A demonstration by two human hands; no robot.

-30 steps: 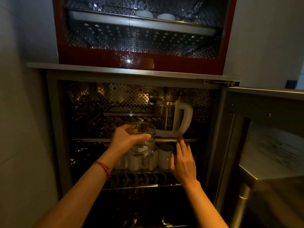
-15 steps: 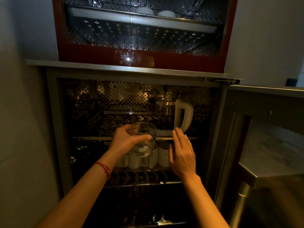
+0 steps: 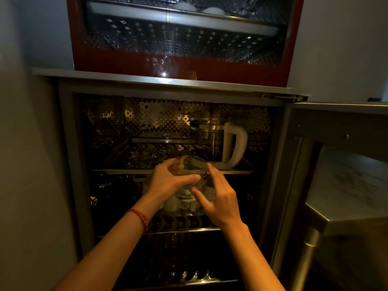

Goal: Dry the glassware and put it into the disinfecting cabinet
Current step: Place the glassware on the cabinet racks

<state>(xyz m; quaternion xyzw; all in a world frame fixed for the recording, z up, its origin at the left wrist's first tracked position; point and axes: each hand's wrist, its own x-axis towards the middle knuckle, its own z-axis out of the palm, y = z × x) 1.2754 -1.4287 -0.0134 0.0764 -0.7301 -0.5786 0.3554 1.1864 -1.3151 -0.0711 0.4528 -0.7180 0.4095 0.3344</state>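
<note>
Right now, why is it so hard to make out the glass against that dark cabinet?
Head view: the cabinet interior is dim, only its perforated back glinting; the clear glass between the hands, left, right, shows mainly as rim highlights; a bright glare spot sits on the red panel above; wide-angle edges bow.

The glass [image 3: 189,173] is clear and colourless; the kettle [image 3: 220,145] behind it has a white handle; the mugs [image 3: 178,203] below are white. The cabinet [image 3: 69,143] frame is silver-grey, its back wall [image 3: 163,116] dotted with perforations; a red string bracelet [image 3: 139,217] circles the left wrist.
</note>
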